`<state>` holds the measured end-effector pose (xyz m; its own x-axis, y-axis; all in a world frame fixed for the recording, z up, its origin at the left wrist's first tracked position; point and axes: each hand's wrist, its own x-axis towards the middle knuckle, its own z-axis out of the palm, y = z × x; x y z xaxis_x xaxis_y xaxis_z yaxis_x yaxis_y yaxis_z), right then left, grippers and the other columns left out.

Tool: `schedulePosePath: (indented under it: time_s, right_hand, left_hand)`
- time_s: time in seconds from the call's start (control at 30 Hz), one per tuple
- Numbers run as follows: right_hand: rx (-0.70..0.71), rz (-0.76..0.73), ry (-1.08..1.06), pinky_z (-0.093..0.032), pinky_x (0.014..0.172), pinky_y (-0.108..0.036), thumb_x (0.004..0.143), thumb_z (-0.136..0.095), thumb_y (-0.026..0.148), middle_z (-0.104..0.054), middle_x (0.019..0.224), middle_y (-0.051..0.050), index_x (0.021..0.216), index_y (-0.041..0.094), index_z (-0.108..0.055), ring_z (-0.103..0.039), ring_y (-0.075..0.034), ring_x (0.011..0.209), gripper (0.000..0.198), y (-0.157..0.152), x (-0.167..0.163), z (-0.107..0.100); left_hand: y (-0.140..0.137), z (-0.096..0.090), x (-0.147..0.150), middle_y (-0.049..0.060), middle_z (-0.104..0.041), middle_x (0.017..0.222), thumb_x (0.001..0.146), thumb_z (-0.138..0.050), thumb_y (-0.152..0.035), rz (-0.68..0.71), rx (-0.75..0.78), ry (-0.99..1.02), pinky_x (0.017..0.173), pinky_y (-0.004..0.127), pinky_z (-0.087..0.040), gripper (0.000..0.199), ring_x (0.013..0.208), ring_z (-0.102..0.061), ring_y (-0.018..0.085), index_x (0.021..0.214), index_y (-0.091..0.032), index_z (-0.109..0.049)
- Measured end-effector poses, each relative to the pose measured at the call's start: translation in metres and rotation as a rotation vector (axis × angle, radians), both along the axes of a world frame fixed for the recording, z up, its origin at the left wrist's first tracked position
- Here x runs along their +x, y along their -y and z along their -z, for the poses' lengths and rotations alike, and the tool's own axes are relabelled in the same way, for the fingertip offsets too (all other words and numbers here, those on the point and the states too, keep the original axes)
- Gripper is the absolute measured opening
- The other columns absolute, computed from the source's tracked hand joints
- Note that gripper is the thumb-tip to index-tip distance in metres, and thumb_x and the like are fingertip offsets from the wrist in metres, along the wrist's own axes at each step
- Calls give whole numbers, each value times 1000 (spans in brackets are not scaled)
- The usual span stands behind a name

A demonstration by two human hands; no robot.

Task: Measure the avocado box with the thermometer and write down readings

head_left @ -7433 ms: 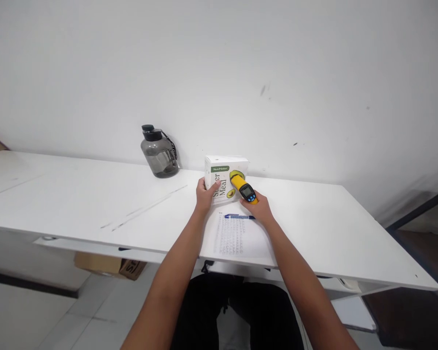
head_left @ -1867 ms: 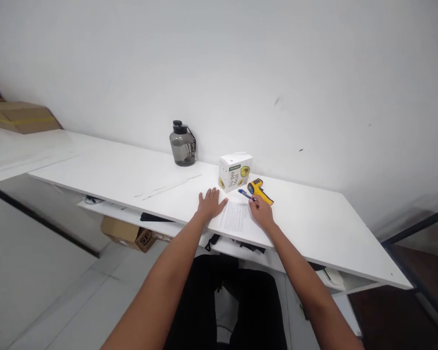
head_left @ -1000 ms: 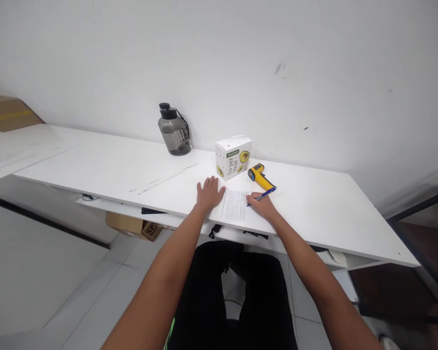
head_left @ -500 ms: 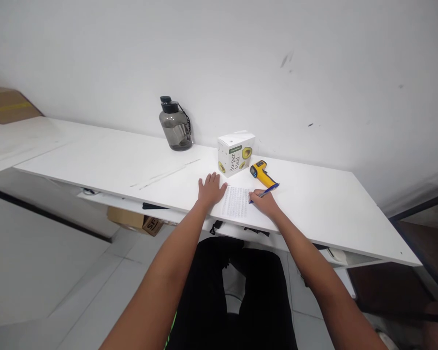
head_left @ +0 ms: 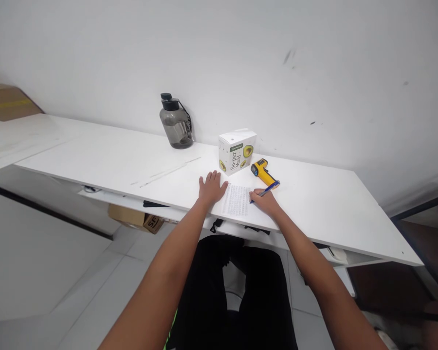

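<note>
A printed sheet of paper lies near the front edge of the white table. My left hand rests flat on the table at the sheet's left edge, fingers spread. My right hand grips a blue pen with its tip on the sheet's right side. Just behind the pen lies a yellow infrared thermometer. A white box with avocado pictures stands upright behind the sheet.
A dark translucent water bottle stands against the wall at the back left. A cardboard box sits on the floor under the table. Another cardboard box is at the far left. A dark frame rises at the right.
My right hand earlier held the thermometer at the box while my left held the box; now the thermometer lies on the table, my right hand holds the pen on the sheet, my left lies flat.
</note>
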<state>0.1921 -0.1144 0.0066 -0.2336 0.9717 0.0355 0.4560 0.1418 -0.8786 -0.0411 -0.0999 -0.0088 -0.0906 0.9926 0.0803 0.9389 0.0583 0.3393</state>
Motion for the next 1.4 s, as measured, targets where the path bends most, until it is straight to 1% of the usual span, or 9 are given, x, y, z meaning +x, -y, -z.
schedulePosePath:
  time_s: [0.13,0.27,0.47,0.6,0.83,0.93,1.07,1.27,1.4]
  right_hand:
    - [6,8,-5,-36,62,-29,74,-54,48,-50,57,1,54,23,-45,-46,-16,64,33,-1,-1,-1]
    - [6,10,-19,-35,62,-29,74,-53,50,-48,57,2,55,23,-44,-44,-15,63,34,-1,-1,-1]
    - [12,36,-30,-33,62,-30,74,-52,49,-44,56,3,54,24,-41,-42,-15,63,34,-2,0,1]
    - [14,25,-30,-34,64,-30,74,-51,50,-45,57,2,54,24,-42,-43,-15,64,34,-2,1,2]
    - [18,25,-22,-33,62,-29,74,-51,49,-40,56,4,54,24,-36,-40,-14,62,35,-2,0,2]
    - [20,29,-32,-32,60,-29,74,-52,48,-37,55,4,53,25,-35,-38,-14,61,36,-2,0,3]
    - [12,20,-38,-33,61,-29,74,-53,47,-40,55,4,53,24,-37,-40,-14,61,35,-3,0,4]
    - [13,22,-45,-36,63,-30,75,-53,49,-47,57,2,54,24,-43,-44,-15,63,34,-3,0,3]
    - [11,25,-48,-37,65,-30,74,-52,49,-50,57,2,53,24,-43,-46,-16,64,34,-2,0,2]
  left_hand:
    - [1,-4,1,9,-24,171,101,-26,-52,-7,-35,-38,128,60,-10,68,159,-19,29,159,-17,-35]
    - [2,-7,2,8,-22,171,102,-24,-53,-11,-61,-65,129,59,-11,69,160,-17,27,160,-16,-32]
    - [2,-8,3,7,-24,171,102,-23,-53,-19,-55,-94,128,58,-14,67,159,-19,29,159,-21,-34]
    - [2,-8,3,7,-25,171,102,-24,-53,-17,-55,-105,128,58,-15,66,159,-19,30,159,-22,-34]
    - [3,-9,3,8,-22,171,101,-25,-52,-12,-63,-57,129,58,-10,69,160,-17,28,160,-16,-32]
    - [4,-9,4,8,-22,171,101,-25,-52,-14,-57,-50,129,58,-10,69,160,-17,28,160,-16,-33]
    - [4,-9,3,8,-23,171,101,-24,-52,-10,-54,-54,129,59,-11,69,159,-18,29,159,-17,-33]
    - [4,-9,3,8,-21,171,101,-23,-53,-12,-68,-49,129,58,-10,71,160,-17,28,160,-15,-31]
    - [5,-9,3,8,-23,171,101,-24,-52,-10,-56,-60,128,59,-12,69,159,-19,28,160,-16,-33]
